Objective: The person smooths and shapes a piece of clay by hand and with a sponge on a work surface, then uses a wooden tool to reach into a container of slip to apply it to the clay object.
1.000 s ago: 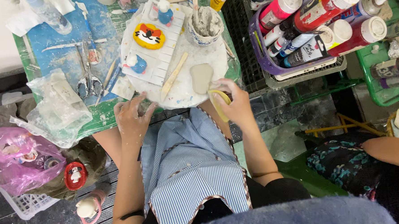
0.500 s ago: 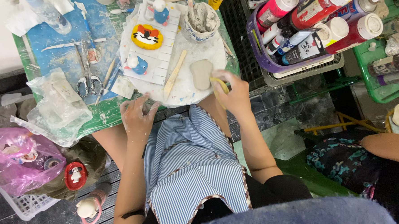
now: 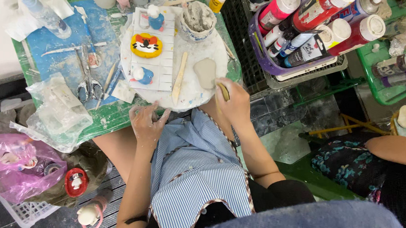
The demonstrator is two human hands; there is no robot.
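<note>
My right hand [image 3: 233,103] grips a small yellowish wooden tool [image 3: 223,91] at the near right rim of a round white turntable [image 3: 197,93]. Just beyond the tool lies a flat grey clay slab [image 3: 205,73]. My left hand [image 3: 147,124], dusted with clay, rests with fingers spread on the turntable's near edge and holds nothing. On the turntable sit a white slatted board [image 3: 162,65] with an orange cat-face figure [image 3: 146,45] and two small blue figures [image 3: 144,75], a wooden stick [image 3: 180,77], and a cup of grey clay [image 3: 198,19].
Scissors [image 3: 86,85], thin tools and a crumpled clear plastic bag [image 3: 59,113] lie on the green table at left. A purple basket of paint bottles [image 3: 308,27] stands at right. A pink bag [image 3: 11,168] sits lower left. Another person's arm [image 3: 391,149] shows at right.
My right hand has moved up from the turntable's edge toward the clay slab with the tool. My left hand has shifted slightly, fingers staying spread at the rim.
</note>
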